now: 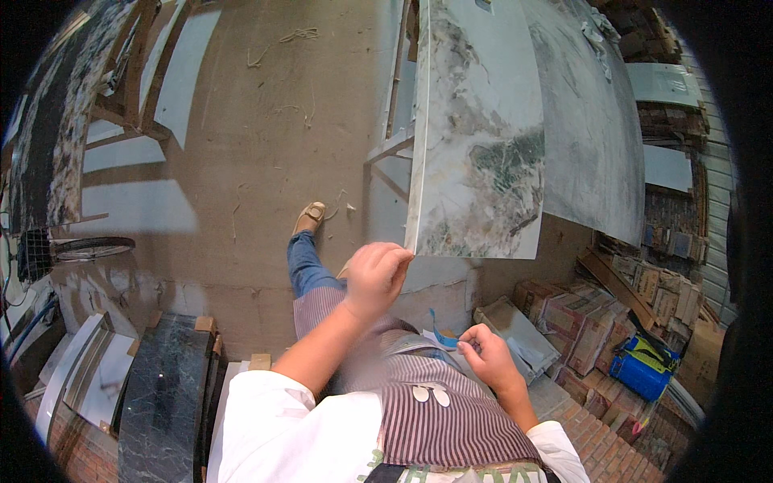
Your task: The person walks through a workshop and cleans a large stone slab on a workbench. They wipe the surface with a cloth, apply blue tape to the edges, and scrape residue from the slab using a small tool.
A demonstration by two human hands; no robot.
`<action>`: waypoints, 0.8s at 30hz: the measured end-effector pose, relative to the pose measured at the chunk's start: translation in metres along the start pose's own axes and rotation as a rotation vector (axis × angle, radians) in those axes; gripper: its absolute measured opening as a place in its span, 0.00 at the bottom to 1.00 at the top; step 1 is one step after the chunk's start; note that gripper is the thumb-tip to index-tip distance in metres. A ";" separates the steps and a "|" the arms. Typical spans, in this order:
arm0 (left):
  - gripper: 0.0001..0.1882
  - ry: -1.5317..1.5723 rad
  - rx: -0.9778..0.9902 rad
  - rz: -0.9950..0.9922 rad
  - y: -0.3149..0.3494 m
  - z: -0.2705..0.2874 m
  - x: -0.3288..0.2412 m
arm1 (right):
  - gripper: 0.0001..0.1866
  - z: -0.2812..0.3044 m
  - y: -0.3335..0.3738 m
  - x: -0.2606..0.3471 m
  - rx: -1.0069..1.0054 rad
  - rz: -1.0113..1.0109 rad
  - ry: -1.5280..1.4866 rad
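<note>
A marble-patterned slab (483, 137), white with grey, brown and dark green veining, lies in front of me to the right, its long pale edge facing left. At its near left corner, the thumb and fingers of my left hand (377, 274) are pinched together; whether they grip the corner itself or something thin on it is hidden. My right hand (488, 357) is closed in front of my striped apron (435, 419). Between its thumb and fingers is the end of a curled blue strip (443, 336) that looks like tape.
A second, greyer slab (592, 121) lies beyond the first. Cardboard boxes (573, 322) and a blue-and-yellow container (644, 366) are at right. A dark stone slab (165, 398) leans at lower left. Wooden trestles (133, 105) and a black-patterned slab (52, 121) stand at far left.
</note>
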State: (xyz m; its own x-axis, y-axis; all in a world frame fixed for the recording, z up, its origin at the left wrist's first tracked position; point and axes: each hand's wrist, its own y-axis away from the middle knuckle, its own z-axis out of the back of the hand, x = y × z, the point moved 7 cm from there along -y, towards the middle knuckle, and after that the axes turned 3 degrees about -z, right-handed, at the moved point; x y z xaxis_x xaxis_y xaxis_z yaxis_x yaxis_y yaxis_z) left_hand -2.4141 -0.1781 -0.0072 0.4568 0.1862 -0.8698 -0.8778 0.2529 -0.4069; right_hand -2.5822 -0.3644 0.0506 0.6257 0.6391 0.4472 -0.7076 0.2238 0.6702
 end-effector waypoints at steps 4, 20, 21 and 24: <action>0.03 0.014 0.004 0.218 0.019 -0.001 0.022 | 0.08 -0.001 0.000 0.006 -0.060 0.058 -0.082; 0.22 1.020 0.356 0.851 0.016 -0.002 0.061 | 0.08 -0.021 -0.071 0.048 -0.314 0.390 -0.221; 0.25 0.928 0.391 0.782 0.009 -0.001 0.060 | 0.08 -0.021 -0.071 0.052 -0.347 0.414 -0.241; 0.29 0.742 0.499 0.672 0.003 -0.005 0.061 | 0.08 -0.014 -0.071 0.059 -0.446 0.486 -0.219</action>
State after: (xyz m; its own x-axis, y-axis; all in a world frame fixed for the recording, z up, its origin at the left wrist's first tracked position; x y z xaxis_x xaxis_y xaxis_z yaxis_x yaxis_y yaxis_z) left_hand -2.3897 -0.1706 -0.0625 -0.4338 -0.1422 -0.8897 -0.6815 0.6977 0.2208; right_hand -2.4999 -0.3318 0.0212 0.2225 0.5910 0.7754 -0.9622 0.2611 0.0771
